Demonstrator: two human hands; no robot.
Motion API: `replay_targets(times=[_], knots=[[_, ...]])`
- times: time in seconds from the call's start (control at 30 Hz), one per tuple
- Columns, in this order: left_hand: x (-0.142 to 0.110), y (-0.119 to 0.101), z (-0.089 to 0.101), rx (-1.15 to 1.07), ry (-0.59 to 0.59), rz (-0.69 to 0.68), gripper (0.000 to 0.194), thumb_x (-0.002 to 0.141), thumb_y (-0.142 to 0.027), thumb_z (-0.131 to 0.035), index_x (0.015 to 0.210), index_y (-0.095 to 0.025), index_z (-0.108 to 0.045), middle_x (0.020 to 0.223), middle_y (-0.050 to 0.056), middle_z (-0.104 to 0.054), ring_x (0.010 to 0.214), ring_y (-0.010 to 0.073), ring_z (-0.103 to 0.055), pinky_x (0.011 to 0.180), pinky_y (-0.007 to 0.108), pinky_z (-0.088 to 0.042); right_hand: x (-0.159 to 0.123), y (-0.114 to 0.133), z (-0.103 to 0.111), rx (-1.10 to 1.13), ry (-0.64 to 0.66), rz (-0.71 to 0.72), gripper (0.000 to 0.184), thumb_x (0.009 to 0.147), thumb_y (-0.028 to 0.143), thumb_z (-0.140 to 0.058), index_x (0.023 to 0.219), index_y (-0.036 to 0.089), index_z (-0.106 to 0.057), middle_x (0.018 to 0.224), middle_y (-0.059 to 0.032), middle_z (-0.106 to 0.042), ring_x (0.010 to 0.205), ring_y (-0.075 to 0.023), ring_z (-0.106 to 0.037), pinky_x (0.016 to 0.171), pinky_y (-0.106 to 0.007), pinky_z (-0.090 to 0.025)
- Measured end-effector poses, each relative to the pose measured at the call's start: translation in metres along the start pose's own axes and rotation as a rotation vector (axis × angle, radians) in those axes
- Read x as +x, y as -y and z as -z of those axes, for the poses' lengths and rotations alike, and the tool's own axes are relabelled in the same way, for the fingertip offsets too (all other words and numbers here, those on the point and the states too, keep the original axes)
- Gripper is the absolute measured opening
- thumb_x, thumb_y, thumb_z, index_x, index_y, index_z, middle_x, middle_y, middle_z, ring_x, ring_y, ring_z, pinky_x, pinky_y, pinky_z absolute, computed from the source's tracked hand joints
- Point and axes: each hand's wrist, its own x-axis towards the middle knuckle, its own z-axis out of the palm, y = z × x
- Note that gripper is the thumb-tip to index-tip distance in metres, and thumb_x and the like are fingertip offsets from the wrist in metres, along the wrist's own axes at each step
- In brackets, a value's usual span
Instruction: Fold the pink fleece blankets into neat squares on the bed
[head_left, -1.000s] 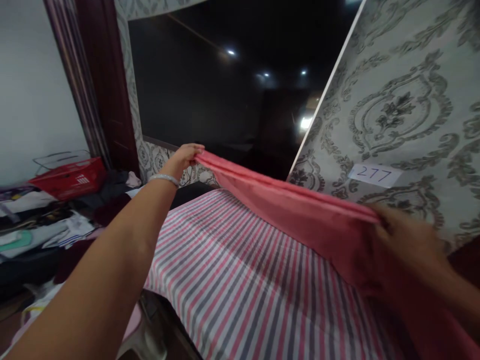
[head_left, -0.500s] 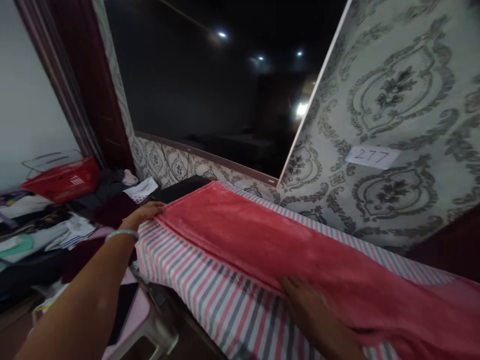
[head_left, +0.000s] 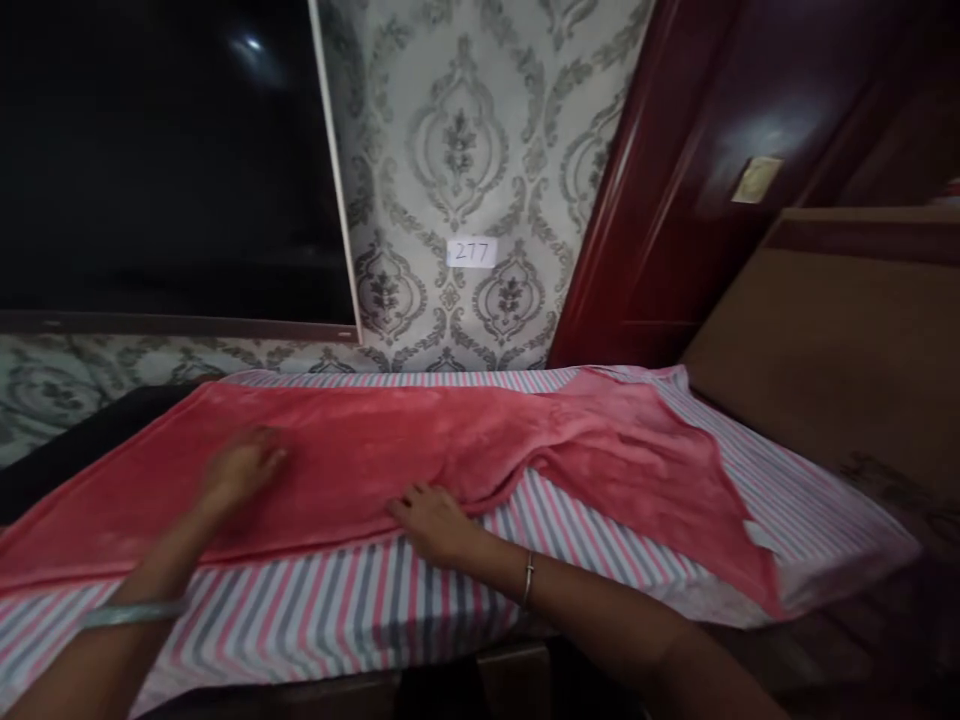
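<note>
A coral-pink plush blanket (head_left: 360, 430) lies lengthwise over a striped cloth (head_left: 330, 610). Its left part is folded into a fairly flat band, while the right part is rumpled and spreads toward the near edge. My right hand (head_left: 435, 522) is at the blanket's near edge, fingers curled onto the fabric there. Over the left part of the blanket is my left hand (head_left: 241, 468), blurred by motion; its fingers look bent, and whether it touches the fabric is unclear.
A large black television (head_left: 165, 180) hangs on the patterned wall behind. A paper label reading 277 (head_left: 472, 252) is stuck there. At the right stand a dark red door frame (head_left: 637, 230) and a brown cardboard-like panel (head_left: 840, 370). A black surface (head_left: 97, 425) lies at the left.
The blanket was held up between both hands, then laid down on the striped cloth. My left hand has let go of the far-left corner. The view has turned right.
</note>
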Motion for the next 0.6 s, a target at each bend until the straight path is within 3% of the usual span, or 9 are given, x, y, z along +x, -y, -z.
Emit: replay_targets(times=[0.1, 0.2, 0.33, 0.4, 0.47, 0.5, 0.6], knots=[[0.009, -0.09, -0.036, 0.037, 0.091, -0.098, 0.06, 0.087, -0.038, -0.042, 0.137, -0.008, -0.057, 0.15, 0.021, -0.053, 0.141, 0.0313, -0.048, 0.117, 0.044, -0.036, -0.024, -0.013, 0.017, 0.089, -0.115, 0.047, 0.047, 0.093, 0.025, -0.061, 0.14, 0.021, -0.053, 0.124, -0.0102, -0.065, 0.113, -0.0262, -0.057, 0.093, -0.041, -0.05], [0.004, -0.14, -0.061, 0.089, 0.16, -0.091, 0.066, 0.091, -0.04, -0.034, 0.145, -0.006, -0.051, 0.155, 0.022, -0.046, 0.147, 0.0326, -0.041, 0.118, 0.051, -0.033, -0.066, -0.055, 0.031, 0.212, -0.321, -0.039, 0.045, 0.09, 0.019, -0.06, 0.135, 0.022, -0.058, 0.13, -0.01, -0.064, 0.119, -0.0246, -0.057, 0.102, -0.041, -0.047], [-0.008, -0.152, -0.079, 0.201, 0.127, -0.102, 0.068, 0.093, -0.04, -0.026, 0.147, -0.006, -0.05, 0.156, 0.025, -0.043, 0.148, 0.0357, -0.038, 0.117, 0.059, -0.031, -0.151, -0.154, 0.049, 0.34, -0.653, -0.423, 0.038, 0.087, 0.019, -0.054, 0.122, 0.021, -0.068, 0.122, -0.0091, -0.071, 0.115, -0.0246, -0.062, 0.104, -0.046, -0.047], [-0.01, -0.15, -0.083, 0.239, 0.091, -0.113, 0.069, 0.093, -0.039, -0.023, 0.148, -0.007, -0.049, 0.156, 0.023, -0.043, 0.148, 0.0341, -0.038, 0.117, 0.058, -0.031, -0.199, -0.205, 0.062, 0.347, -0.847, -0.722, 0.037, 0.081, 0.02, -0.053, 0.114, 0.019, -0.071, 0.118, -0.0102, -0.073, 0.111, -0.0254, -0.064, 0.104, -0.047, -0.048], [-0.009, -0.149, -0.084, 0.275, 0.087, -0.104, 0.068, 0.092, -0.038, -0.021, 0.148, -0.011, -0.05, 0.157, 0.02, -0.045, 0.147, 0.0314, -0.04, 0.116, 0.055, -0.033, -0.244, -0.25, 0.077, 0.326, -0.94, -0.894, 0.043, 0.079, 0.021, -0.051, 0.117, 0.013, -0.07, 0.123, -0.0162, -0.07, 0.116, -0.0283, -0.062, 0.107, -0.049, -0.045], [-0.008, -0.149, -0.085, 0.291, 0.084, -0.103, 0.068, 0.092, -0.038, -0.021, 0.147, -0.014, -0.051, 0.156, 0.017, -0.046, 0.147, 0.0298, -0.041, 0.116, 0.053, -0.034, -0.264, -0.268, 0.085, 0.343, -0.978, -1.04, 0.043, 0.077, 0.022, -0.052, 0.115, 0.014, -0.07, 0.123, -0.0145, -0.071, 0.117, -0.0274, -0.062, 0.108, -0.045, -0.045], [-0.006, -0.149, -0.084, 0.316, 0.076, -0.094, 0.065, 0.091, -0.037, -0.021, 0.145, -0.024, -0.055, 0.154, 0.011, -0.051, 0.146, 0.026, -0.042, 0.116, 0.049, -0.035, -0.307, -0.312, 0.102, 0.358, -1.031, -1.251, 0.049, 0.078, 0.025, -0.054, 0.123, 0.011, -0.067, 0.123, -0.018, -0.07, 0.118, -0.0298, -0.062, 0.109, -0.045, -0.044]])
